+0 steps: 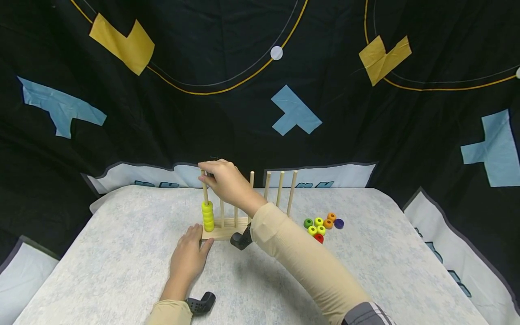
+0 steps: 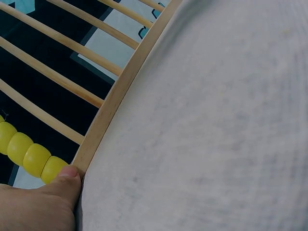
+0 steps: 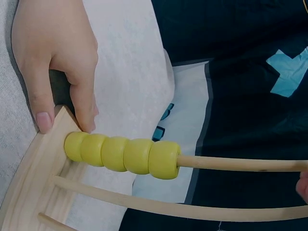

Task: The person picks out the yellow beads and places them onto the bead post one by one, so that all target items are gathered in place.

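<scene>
Right grip [image 1: 227, 180] hides tip of leftmost peg [image 1: 206, 194]; sleeve [image 1: 302, 255] partly covers base [image 1: 221, 234]

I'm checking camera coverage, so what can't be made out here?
Head view: the right end of the wooden base and the foot of the rightmost peg, behind the right sleeve.
Head view: whether the right hand holds a bead, covered by the hand itself.
Left wrist view: the upper end of the yellow bead stack, cut off by the left edge.
</scene>
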{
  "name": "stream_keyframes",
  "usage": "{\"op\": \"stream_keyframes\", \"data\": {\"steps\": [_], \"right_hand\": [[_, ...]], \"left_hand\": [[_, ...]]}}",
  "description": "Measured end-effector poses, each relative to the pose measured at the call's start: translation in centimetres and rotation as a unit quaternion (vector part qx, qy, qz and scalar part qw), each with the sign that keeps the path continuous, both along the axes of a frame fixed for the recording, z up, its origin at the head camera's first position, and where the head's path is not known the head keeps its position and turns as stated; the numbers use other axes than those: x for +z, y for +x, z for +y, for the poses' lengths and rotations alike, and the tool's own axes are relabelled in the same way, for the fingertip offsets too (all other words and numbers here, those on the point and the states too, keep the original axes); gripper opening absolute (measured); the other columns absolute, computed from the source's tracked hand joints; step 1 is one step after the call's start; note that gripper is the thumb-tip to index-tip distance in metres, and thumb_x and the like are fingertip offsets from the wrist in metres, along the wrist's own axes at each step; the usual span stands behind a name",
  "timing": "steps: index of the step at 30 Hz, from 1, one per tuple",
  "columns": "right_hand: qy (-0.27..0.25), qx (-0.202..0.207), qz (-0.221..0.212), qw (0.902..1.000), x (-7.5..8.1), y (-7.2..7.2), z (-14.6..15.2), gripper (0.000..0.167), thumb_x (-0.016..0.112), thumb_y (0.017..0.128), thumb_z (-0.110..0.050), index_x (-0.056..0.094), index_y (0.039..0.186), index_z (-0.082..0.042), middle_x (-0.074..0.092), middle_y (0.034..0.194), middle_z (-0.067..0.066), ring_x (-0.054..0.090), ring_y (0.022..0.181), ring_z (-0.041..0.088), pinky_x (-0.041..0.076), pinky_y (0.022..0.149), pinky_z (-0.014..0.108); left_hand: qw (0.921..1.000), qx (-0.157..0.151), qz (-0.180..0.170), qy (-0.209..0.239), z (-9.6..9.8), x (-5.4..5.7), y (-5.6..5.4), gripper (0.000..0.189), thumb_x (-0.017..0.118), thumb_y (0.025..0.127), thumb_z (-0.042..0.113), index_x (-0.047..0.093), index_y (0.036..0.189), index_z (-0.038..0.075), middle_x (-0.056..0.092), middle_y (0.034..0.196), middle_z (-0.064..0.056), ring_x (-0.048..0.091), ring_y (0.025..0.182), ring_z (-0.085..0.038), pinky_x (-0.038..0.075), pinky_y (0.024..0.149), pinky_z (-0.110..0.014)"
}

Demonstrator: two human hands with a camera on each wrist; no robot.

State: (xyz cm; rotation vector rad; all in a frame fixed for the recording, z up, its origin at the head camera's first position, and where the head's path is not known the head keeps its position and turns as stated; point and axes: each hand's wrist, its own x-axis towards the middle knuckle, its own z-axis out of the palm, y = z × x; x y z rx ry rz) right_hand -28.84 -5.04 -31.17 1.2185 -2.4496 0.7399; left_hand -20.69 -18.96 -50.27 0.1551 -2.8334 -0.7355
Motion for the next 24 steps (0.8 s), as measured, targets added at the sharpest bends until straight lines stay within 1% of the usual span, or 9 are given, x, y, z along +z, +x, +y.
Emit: {"op": "stream_keyframes", "data": {"steps": [3,7,10,13,15,20,24], "right_hand": [[-0.016,0.010,0.017,0.9997,-0.2,0.3,0.2,0.041,0.066,0.096,-0.020,0.061,0.135,-0.009,0.066,0.135,0.002,0.061,0.121,0.013,0.050,0.098,0.011],[-0.050,0.033,0.035,0.9976,-0.5,0.9,0.5,0.043,0.067,0.096,-0.017,0.060,0.137,-0.007,0.063,0.138,0.004,0.059,0.126,0.016,0.048,0.103,0.014],[-0.075,0.044,0.047,0.9951,-0.9,1.4,0.9,0.044,0.068,0.095,-0.015,0.059,0.137,-0.005,0.062,0.140,0.006,0.058,0.128,0.018,0.048,0.107,0.021],[-0.086,0.044,0.054,0.9939,-1.3,2.0,1.3,0.043,0.068,0.095,-0.016,0.060,0.136,-0.005,0.062,0.139,0.006,0.058,0.127,0.018,0.049,0.108,0.027],[-0.092,0.046,0.050,0.9934,-1.6,2.4,1.7,0.043,0.069,0.095,-0.016,0.060,0.136,-0.005,0.063,0.138,0.005,0.059,0.126,0.017,0.050,0.106,0.026],[-0.115,0.070,0.035,0.9903,-2.4,3.1,2.9,0.043,0.070,0.093,-0.014,0.061,0.134,-0.002,0.065,0.135,0.008,0.062,0.124,0.018,0.051,0.100,0.015],[-0.112,0.078,0.020,0.9904,-3.4,3.8,3.9,0.043,0.071,0.093,-0.015,0.062,0.133,-0.002,0.065,0.135,0.008,0.061,0.126,0.019,0.049,0.105,0.018]], "left_hand": [[1.0000,-0.001,0.002,-0.001,0.0,0.0,0.0,0.065,0.056,0.102,0.035,0.037,0.149,-0.005,0.037,0.156,-0.024,0.031,0.147,-0.042,0.026,0.121,-0.058],[1.0000,-0.002,0.008,-0.003,0.0,-0.1,0.0,0.064,0.056,0.101,0.035,0.039,0.148,-0.006,0.038,0.155,-0.025,0.031,0.147,-0.042,0.026,0.121,-0.058],[0.9999,-0.002,0.013,-0.004,0.0,-0.2,0.0,0.064,0.057,0.101,0.034,0.039,0.148,-0.006,0.038,0.155,-0.025,0.032,0.147,-0.042,0.026,0.121,-0.058],[0.9999,-0.002,0.014,0.000,0.0,-0.3,0.0,0.064,0.057,0.101,0.034,0.039,0.148,-0.006,0.038,0.155,-0.025,0.031,0.147,-0.043,0.026,0.121,-0.059],[0.9999,-0.002,0.015,0.004,0.0,-0.3,0.0,0.064,0.056,0.101,0.034,0.038,0.149,-0.005,0.038,0.155,-0.025,0.031,0.147,-0.043,0.026,0.121,-0.059],[0.9999,-0.002,0.012,0.007,0.1,-0.2,0.0,0.064,0.056,0.101,0.034,0.038,0.150,-0.003,0.037,0.156,-0.024,0.030,0.147,-0.042,0.025,0.121,-0.060],[1.0000,0.000,0.008,0.005,0.1,-0.1,0.0,0.064,0.056,0.101,0.034,0.037,0.150,-0.002,0.037,0.156,-0.023,0.030,0.148,-0.042,0.025,0.121,-0.060]]}}
